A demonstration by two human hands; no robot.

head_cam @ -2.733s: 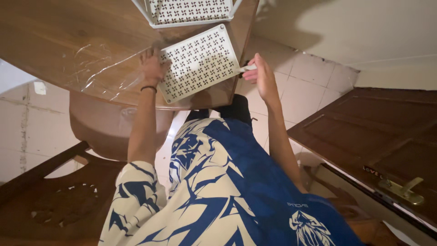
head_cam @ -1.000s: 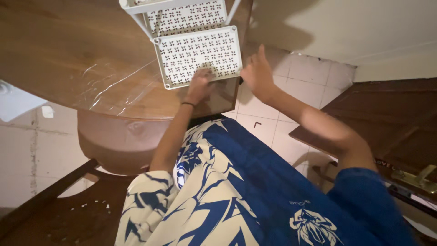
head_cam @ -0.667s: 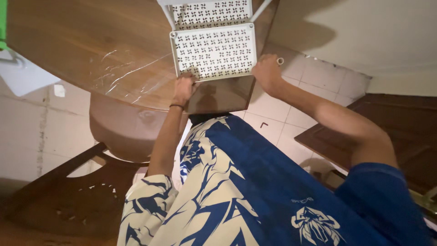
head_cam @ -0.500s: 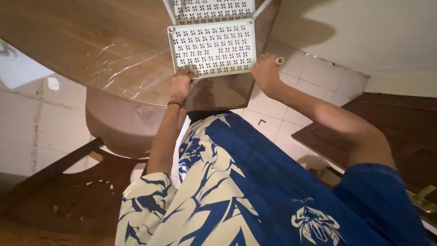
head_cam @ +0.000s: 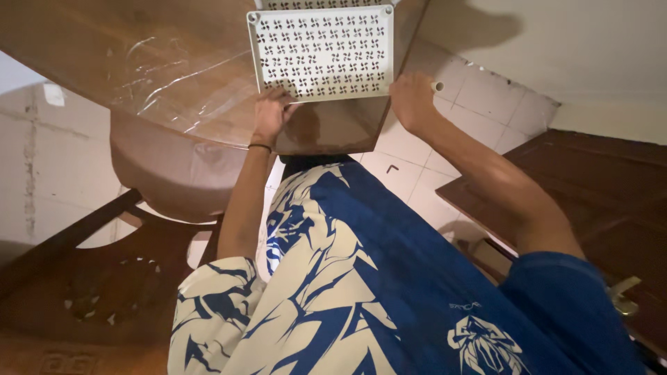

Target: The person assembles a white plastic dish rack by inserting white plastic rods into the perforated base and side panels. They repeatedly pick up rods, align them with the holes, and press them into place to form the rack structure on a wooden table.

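Two hands are showing: the left hand [head_cam: 271, 114] and the right hand [head_cam: 413, 102]. One white perforated panel [head_cam: 321, 52] is lying on one wooden surface [head_cam: 139, 62]. One short white tube [head_cam: 437, 87] is showing at the right hand. One clear plastic sheet [head_cam: 167, 69] is lying on the surface. One wooden chair [head_cam: 90, 278] is standing below. One wooden door [head_cam: 597, 201] is showing at right.

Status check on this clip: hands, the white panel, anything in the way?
Left hand grips the perforated white panel at its near edge. Right hand closed on a small white tube beside the panel. Panel lies flat on the wooden table; nothing blocking.
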